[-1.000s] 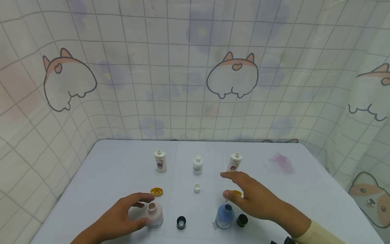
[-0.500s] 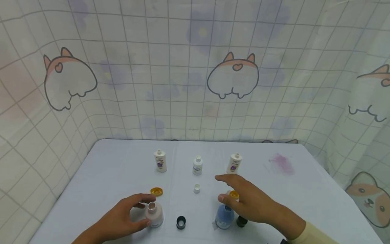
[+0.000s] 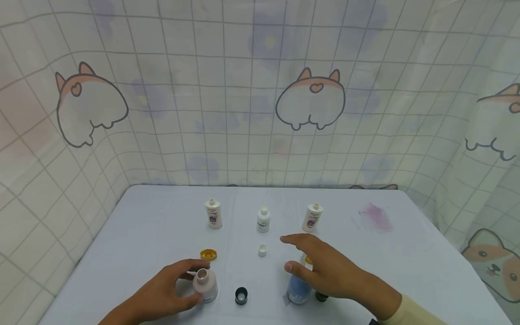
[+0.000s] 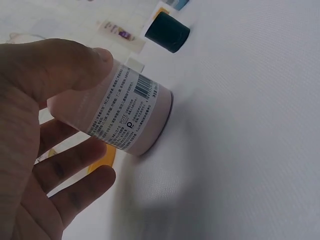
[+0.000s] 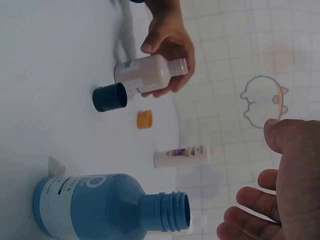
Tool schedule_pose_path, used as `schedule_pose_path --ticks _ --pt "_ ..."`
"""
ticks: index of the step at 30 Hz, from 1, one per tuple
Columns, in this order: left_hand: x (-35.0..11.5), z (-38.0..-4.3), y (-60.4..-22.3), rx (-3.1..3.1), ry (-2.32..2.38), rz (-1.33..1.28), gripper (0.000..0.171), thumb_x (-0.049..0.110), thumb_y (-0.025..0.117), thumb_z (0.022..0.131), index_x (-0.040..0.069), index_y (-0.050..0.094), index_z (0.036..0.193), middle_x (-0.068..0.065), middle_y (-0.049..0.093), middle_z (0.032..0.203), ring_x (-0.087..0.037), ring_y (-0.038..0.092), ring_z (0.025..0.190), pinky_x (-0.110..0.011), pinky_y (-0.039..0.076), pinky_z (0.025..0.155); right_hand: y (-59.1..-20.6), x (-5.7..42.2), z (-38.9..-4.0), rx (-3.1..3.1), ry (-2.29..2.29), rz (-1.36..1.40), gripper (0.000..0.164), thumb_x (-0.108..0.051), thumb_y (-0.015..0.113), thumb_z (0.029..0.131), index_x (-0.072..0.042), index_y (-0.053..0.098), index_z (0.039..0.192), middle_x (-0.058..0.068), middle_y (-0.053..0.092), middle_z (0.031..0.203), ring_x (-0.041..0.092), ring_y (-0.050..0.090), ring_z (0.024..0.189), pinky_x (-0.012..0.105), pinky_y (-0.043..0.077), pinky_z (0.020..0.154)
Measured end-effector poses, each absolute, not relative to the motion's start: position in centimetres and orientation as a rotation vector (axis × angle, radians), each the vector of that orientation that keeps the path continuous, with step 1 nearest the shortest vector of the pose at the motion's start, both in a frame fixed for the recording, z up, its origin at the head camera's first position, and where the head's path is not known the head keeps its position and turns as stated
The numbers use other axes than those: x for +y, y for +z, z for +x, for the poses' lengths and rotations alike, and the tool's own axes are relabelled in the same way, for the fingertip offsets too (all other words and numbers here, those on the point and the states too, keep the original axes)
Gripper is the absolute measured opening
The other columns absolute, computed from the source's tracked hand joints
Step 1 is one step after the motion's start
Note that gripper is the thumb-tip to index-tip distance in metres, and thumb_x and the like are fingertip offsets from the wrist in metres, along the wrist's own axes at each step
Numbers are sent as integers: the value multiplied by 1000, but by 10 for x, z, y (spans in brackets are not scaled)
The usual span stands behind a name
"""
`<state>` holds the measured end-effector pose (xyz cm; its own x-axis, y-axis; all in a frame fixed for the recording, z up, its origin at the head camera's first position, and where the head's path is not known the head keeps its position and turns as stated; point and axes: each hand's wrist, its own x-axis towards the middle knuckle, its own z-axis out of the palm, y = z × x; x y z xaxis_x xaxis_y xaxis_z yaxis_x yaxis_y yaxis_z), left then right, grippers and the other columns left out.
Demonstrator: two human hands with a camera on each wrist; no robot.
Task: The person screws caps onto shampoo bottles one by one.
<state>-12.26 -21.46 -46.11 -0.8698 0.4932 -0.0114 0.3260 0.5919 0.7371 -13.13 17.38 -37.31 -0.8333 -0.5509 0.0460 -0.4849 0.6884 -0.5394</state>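
An uncapped pale pink bottle [image 3: 207, 286] stands upright at the table's near left. My left hand [image 3: 160, 289] holds it with thumb and fingers curled round its sides; the left wrist view shows the thumb against the labelled bottle [image 4: 132, 112]. To the right, an uncapped blue bottle [image 3: 298, 291] stands upright, partly covered in the head view by my right hand [image 3: 329, 271]. That hand hovers above it with fingers extended and nothing in them. In the right wrist view a gap shows between the blue bottle's [image 5: 107, 205] mouth and the hand [image 5: 300, 185].
A dark cap [image 3: 241, 296] lies between the two bottles, another dark cap [image 3: 321, 296] beside the blue one. Farther back are yellow caps [image 3: 208, 255] and a small white cap [image 3: 262, 250]. Three white bottles [image 3: 263, 220] stand in a row behind. A pink stain [image 3: 377, 216] marks the cloth.
My right hand has moved left and slightly toward me, so it covers more of the blue bottle and the dark cap. The left hand and pink bottle have barely moved.
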Motion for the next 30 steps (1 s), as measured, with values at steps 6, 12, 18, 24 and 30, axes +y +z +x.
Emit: schedule_pose_path --ticks 6,12,18,24,30 --pt "-214 -124 -462 2569 1153 663 63 45 74 78 30 46 132 15 47 132 -8 55 103 -32 49 89 -370 168 -131 2743 -816 -846 53 -60 47 89 -42 36 138 -20 38 138 6 34 128 41 36 104" --pt "-213 -124 -462 2536 1147 590 62 45 75 76 33 47 131 16 47 130 -9 56 100 -31 50 87 -369 162 -130 2736 -796 -856 54 -61 47 89 -40 36 139 -18 38 138 7 38 126 41 38 102" --pt "-212 -125 -465 2543 1146 609 56 44 75 76 39 47 125 15 50 125 -8 57 99 -30 50 86 -370 157 -129 2723 -786 -887 55 -60 46 90 -37 37 139 -17 38 139 7 39 125 41 39 102" --pt "-211 -127 -467 2536 1160 622 54 44 75 77 39 48 123 15 51 124 -8 57 100 -28 50 86 -372 149 -127 2716 -781 -891 56 -60 46 90 -38 36 140 -17 39 139 7 38 126 41 38 103" --pt "-210 -127 -466 2518 1187 608 54 41 76 76 36 49 123 14 51 124 -9 57 100 -31 51 87 -375 144 -126 2707 -795 -951 54 -58 45 91 -38 36 140 -19 40 137 5 40 124 40 40 102"
